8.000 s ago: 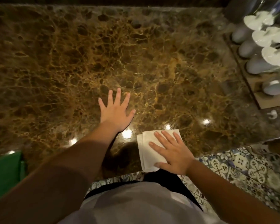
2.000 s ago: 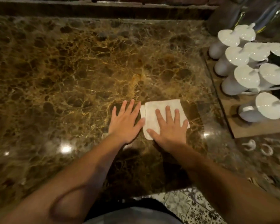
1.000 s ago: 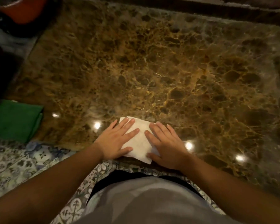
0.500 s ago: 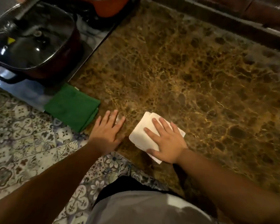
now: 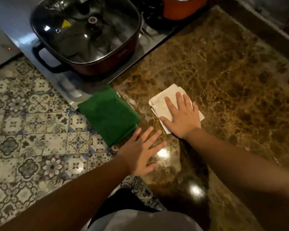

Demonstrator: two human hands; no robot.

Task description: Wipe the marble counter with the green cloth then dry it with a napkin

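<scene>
Far left: patterned blue-and-white floor tiles point(image 5: 32, 124) below the worktop edge. Above, a dark square pot with glass lid point(image 5: 85, 30) on a steel hob. Just beside it, the folded green cloth point(image 5: 108, 114) lying at the near-left corner of the brown veined marble worktop point(image 5: 232, 72), possibly overhanging the edge. Next, left hand point(image 5: 142, 154) flat, fingers spread, palm down on bare marble, empty. Further right, right hand point(image 5: 182, 115) open, pressed flat on the folded white napkin point(image 5: 162, 102), pinning rather than gripping it.
</scene>
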